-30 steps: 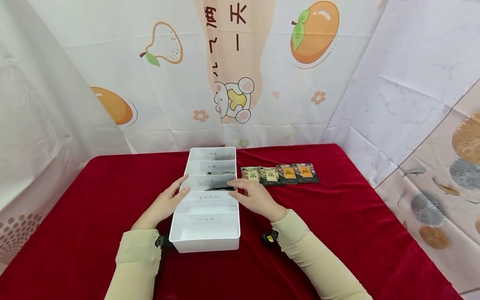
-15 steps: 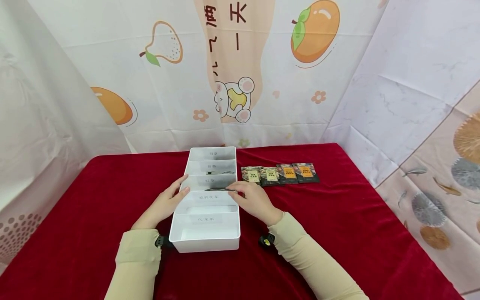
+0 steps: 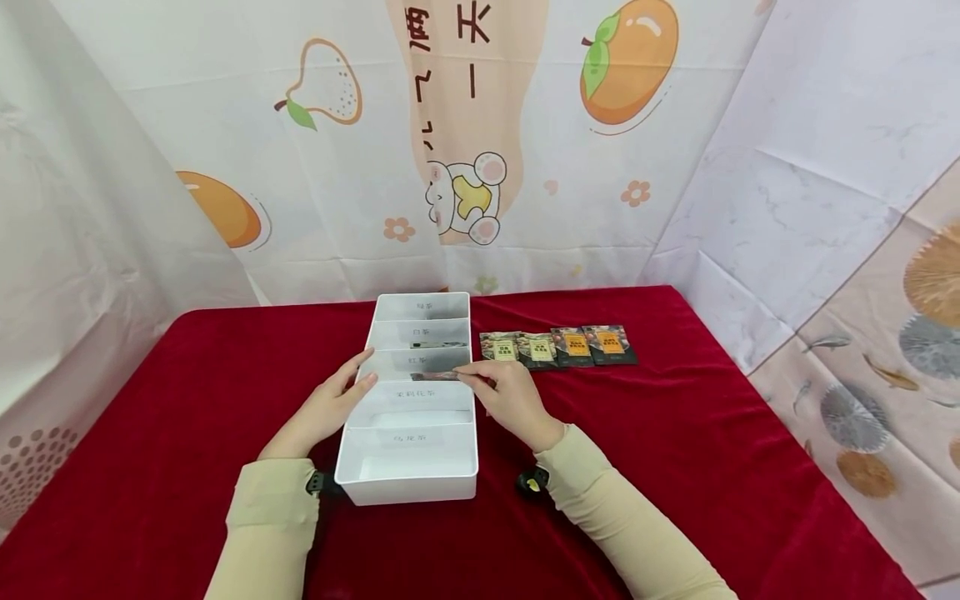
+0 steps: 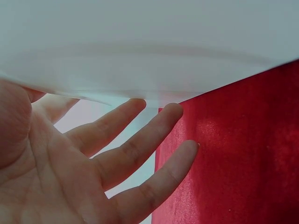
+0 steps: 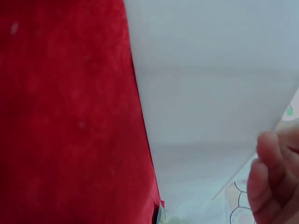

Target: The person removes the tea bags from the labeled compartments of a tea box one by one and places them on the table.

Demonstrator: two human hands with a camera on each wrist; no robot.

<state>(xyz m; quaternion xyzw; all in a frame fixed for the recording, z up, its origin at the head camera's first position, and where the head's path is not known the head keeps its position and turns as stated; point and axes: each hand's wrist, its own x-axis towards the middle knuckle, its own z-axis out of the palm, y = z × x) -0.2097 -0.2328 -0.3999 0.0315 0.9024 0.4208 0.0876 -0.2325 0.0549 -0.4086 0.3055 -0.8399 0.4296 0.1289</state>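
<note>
Dark packet point(image 3: 431, 377) in the white box point(image 3: 408, 492), third compartment from its far end, right end pinched by the right hand point(image 3: 513, 400); left hand point(image 3: 326, 410), fingers spread, rests at the box's left wall. Second packet point(image 3: 438, 344) one compartment farther back; four packets point(image 3: 538, 351) lie right of the box on the red-covered table point(image 3: 675, 475).

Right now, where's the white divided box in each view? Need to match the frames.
Head: white divided box, left of centre, mostly lower half, between left hand and right hand.
Left wrist: its pale wall spans the top.
Right wrist: its pale wall runs from the top, centre to right.
Shared landmark: red cloth.
</note>
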